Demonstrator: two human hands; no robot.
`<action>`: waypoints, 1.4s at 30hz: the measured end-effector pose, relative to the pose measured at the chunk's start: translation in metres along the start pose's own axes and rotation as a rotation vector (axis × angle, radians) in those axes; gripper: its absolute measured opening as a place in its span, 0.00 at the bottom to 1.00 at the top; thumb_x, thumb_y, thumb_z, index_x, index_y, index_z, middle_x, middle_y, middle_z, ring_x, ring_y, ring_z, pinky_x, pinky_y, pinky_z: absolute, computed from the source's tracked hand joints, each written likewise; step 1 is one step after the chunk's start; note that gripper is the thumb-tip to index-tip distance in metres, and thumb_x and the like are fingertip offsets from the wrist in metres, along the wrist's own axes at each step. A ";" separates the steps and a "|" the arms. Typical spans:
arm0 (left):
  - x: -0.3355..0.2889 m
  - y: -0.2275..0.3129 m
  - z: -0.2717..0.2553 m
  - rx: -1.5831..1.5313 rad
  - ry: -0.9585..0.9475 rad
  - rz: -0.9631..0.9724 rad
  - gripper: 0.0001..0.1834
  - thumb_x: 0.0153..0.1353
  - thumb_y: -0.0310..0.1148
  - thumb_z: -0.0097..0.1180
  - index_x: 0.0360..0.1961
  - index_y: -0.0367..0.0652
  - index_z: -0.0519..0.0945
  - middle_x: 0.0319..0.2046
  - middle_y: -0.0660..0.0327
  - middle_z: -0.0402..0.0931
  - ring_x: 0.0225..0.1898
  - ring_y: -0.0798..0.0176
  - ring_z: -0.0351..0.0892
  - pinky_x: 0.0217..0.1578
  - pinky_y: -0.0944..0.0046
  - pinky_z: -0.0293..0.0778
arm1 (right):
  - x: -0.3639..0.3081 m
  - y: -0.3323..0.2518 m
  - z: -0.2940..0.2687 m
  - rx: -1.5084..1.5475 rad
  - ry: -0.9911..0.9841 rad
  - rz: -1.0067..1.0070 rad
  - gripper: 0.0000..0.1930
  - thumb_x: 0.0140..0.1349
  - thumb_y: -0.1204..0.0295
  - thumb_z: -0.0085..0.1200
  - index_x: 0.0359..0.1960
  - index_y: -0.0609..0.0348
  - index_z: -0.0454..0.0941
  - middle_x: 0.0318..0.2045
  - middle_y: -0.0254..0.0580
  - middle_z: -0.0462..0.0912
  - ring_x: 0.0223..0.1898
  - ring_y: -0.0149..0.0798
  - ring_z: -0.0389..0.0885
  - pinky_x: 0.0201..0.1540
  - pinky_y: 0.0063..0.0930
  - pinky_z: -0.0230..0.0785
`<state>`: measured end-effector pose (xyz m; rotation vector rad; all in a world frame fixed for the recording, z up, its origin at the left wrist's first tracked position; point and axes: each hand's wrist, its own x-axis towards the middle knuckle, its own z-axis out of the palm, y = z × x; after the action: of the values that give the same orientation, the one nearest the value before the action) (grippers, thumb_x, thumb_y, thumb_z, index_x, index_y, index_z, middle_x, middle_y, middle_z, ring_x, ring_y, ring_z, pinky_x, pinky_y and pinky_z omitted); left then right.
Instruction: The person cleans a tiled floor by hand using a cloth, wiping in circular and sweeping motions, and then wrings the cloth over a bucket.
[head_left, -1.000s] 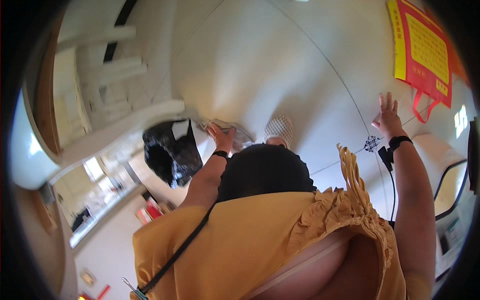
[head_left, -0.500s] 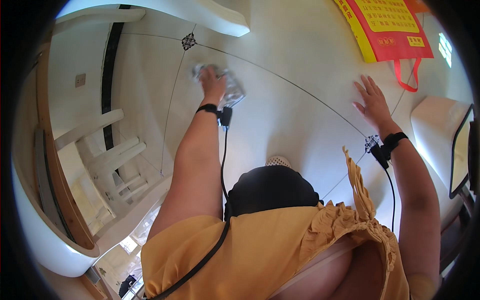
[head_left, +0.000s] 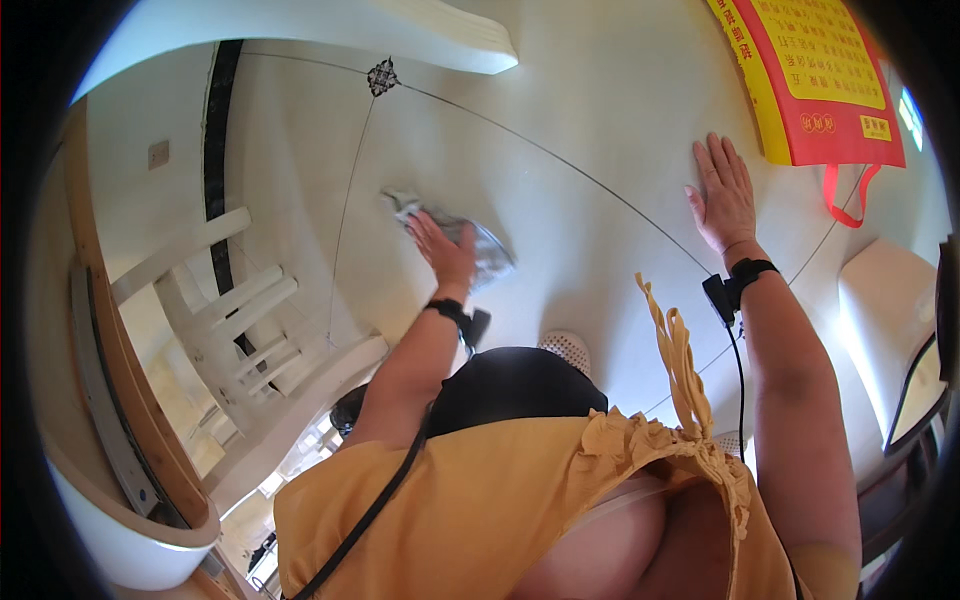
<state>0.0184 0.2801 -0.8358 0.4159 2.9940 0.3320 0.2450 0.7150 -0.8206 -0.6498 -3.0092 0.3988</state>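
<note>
On the pale tiled floor (head_left: 590, 120) lies a crumpled greyish cloth (head_left: 492, 252), bunched at its far left end and spread out at its near right. My left hand (head_left: 446, 250) rests on top of it, fingers stretched out and thumb apart, pressing it against the floor; part of the cloth is hidden under the palm. Further right, my right hand (head_left: 726, 200) leans on the bare tile, open, its fingers extended. It holds nothing. Each wrist wears a black strap with a small device.
A red and yellow paper bag (head_left: 822, 125) with a red handle lies just beyond my right hand. White curved furniture legs (head_left: 440, 40) reach in at the top. A white slatted chair (head_left: 240, 320) is at the left. My perforated shoe (head_left: 566, 350) shows below.
My left hand and the cloth have slid toward me and slightly right across the floor. My right hand has shifted a little left in the picture; the view itself has moved too.
</note>
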 end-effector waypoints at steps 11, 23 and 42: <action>0.309 0.031 0.018 0.164 0.021 0.195 0.32 0.71 0.46 0.43 0.69 0.35 0.61 0.69 0.40 0.58 0.73 0.39 0.51 0.71 0.40 0.47 | 0.004 0.006 0.005 0.034 0.057 -0.022 0.32 0.71 0.50 0.43 0.73 0.47 0.60 0.75 0.42 0.58 0.76 0.48 0.52 0.76 0.46 0.43; 0.080 0.142 0.011 0.149 -0.247 0.824 0.36 0.62 0.37 0.57 0.70 0.41 0.62 0.73 0.48 0.54 0.74 0.35 0.48 0.74 0.43 0.46 | 0.007 0.004 0.004 0.060 0.004 0.003 0.33 0.68 0.55 0.52 0.73 0.46 0.59 0.75 0.42 0.55 0.76 0.50 0.51 0.76 0.44 0.45; 0.090 0.142 0.007 0.085 -0.213 0.852 0.35 0.59 0.38 0.54 0.68 0.38 0.66 0.72 0.44 0.56 0.73 0.33 0.49 0.73 0.39 0.46 | 0.043 0.027 -0.063 2.063 0.621 1.162 0.28 0.68 0.44 0.53 0.59 0.52 0.72 0.51 0.35 0.76 0.50 0.34 0.74 0.57 0.40 0.71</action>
<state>-0.0299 0.4399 -0.8166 1.6063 2.4651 0.1921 0.2222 0.7712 -0.7677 -1.3486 -0.3366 1.9990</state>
